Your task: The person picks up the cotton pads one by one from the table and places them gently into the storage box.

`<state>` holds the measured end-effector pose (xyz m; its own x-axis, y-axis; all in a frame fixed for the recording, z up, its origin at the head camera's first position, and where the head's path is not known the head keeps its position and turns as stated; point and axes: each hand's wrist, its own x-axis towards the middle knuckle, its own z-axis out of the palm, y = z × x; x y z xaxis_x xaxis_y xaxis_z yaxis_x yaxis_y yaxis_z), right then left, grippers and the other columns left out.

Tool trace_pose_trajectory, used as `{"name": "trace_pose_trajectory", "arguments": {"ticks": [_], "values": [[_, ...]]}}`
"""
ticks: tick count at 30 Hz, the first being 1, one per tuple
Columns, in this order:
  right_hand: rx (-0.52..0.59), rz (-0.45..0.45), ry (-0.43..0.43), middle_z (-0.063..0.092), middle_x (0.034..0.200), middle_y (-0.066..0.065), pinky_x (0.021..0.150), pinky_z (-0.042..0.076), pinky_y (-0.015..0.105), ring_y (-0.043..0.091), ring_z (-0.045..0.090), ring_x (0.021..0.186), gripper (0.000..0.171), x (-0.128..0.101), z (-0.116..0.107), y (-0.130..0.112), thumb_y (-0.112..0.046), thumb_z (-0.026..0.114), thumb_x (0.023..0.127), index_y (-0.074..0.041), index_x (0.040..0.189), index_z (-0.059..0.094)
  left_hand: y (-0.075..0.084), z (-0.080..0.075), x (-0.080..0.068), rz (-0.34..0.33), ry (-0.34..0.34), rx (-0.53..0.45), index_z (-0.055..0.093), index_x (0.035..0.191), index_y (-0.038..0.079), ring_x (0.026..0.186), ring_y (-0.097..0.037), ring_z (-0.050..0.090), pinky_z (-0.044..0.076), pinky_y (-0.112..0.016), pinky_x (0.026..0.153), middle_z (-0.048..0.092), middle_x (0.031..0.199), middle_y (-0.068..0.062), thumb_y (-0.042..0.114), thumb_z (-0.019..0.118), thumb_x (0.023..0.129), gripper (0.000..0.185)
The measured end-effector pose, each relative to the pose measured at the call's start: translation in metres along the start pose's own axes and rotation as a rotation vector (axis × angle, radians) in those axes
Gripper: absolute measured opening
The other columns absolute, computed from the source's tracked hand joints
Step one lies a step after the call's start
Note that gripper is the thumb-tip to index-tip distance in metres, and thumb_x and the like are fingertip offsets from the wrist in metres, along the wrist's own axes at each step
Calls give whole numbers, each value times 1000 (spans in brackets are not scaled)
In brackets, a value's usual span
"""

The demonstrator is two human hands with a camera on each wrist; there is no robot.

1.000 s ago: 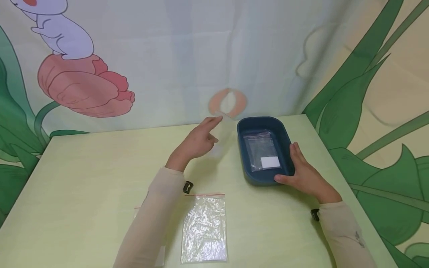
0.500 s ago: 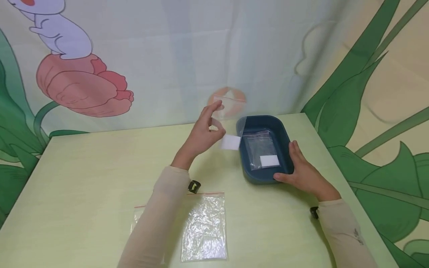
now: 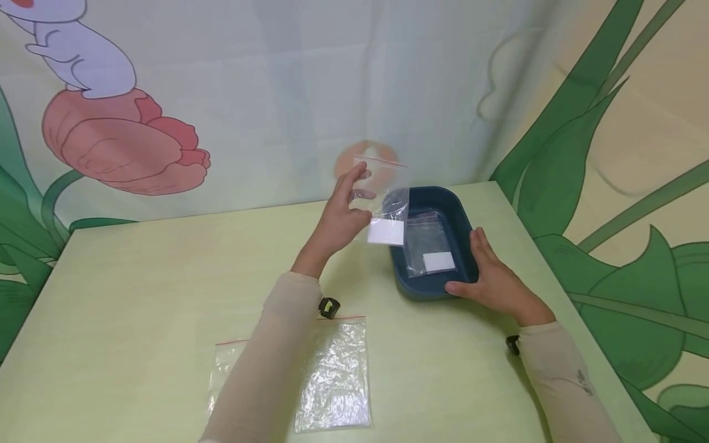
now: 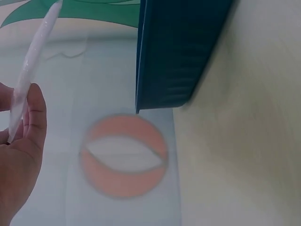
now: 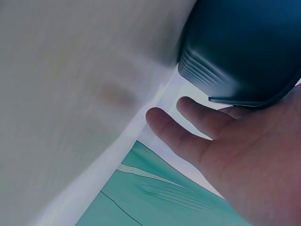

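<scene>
My left hand pinches a clear zip bag with a red seal line at its top and a white label low down. It hangs upright beside a dark blue tray, overlapping the tray's left rim in the head view. Edge-on, the same bag shows between thumb and fingers in the left wrist view. Inside the tray lies a zip bag with a white label. My right hand rests at the tray's near right corner, thumb on the rim; its fingers are extended in the right wrist view.
Two more clear zip bags lie on the pale table: a shiny bag and, partly under the left sleeve, another bag. A printed curtain stands along the table's back edge.
My left hand has lifted and turned the held bag, so its label now faces me near the tray's left rim. My right hand stays at the tray. The view has shifted slightly.
</scene>
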<state>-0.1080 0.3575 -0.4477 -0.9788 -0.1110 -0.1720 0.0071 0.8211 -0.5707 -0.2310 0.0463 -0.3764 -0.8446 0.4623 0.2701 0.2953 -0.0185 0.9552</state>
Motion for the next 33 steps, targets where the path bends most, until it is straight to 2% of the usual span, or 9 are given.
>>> {"name": "trace_pose_trajectory", "arguments": {"ticks": [5,8,11,15,20,24,28,33], "values": [[6,-2,4,-21,166,8,109,26,68,52,18,145,126,-1,0,0,-62,72,85,-13,160,-16,-8,11,4,-14,-8,-26,24,161,9,124,-30,52,45,-22,64,33,153,-9,-19,48,79,89],[4,-2,6,-21,166,8,109,26,68,52,19,145,126,-3,0,-1,-63,71,85,-12,159,-16,-14,20,9,-36,-14,-8,21,162,10,124,-32,53,45,-22,63,32,154,-8,-20,49,81,91],[4,5,4,-22,165,6,109,26,67,52,19,145,126,-5,0,-1,-63,71,85,-13,159,-17,-20,31,13,-60,-28,45,16,163,12,123,-28,55,46,-22,63,28,157,-7,-20,52,83,93],[5,21,6,-24,165,4,109,26,68,52,18,145,126,-7,-1,-1,-64,71,85,-14,159,-18,-29,50,22,-90,-36,130,12,163,8,122,-27,55,48,-24,68,24,160,-11,-20,52,83,94],[7,24,21,-22,165,5,110,24,67,49,14,147,125,-5,1,-1,-61,73,85,-13,159,-16,-36,76,32,-178,-74,249,4,163,7,123,-28,56,47,-28,77,16,164,-16,-15,51,86,93],[19,-6,8,-20,166,8,111,24,66,47,12,148,125,1,11,-4,-62,72,85,-13,160,-15,-42,88,28,-251,-86,406,3,162,7,121,-27,55,43,-33,86,15,164,-18,-9,48,92,85],[36,-39,-2,-17,167,10,111,25,65,46,14,148,125,7,21,-12,-64,72,84,-13,160,-13,-49,93,24,-325,-43,492,7,162,5,115,-29,54,42,-37,85,19,163,-19,-5,48,96,78],[40,-36,5,-16,167,10,111,27,64,47,17,147,124,8,22,-16,-59,75,85,-11,161,-10,-56,103,22,-360,-30,488,10,162,3,103,-30,55,41,-35,74,22,161,-20,-6,52,94,80]]}}
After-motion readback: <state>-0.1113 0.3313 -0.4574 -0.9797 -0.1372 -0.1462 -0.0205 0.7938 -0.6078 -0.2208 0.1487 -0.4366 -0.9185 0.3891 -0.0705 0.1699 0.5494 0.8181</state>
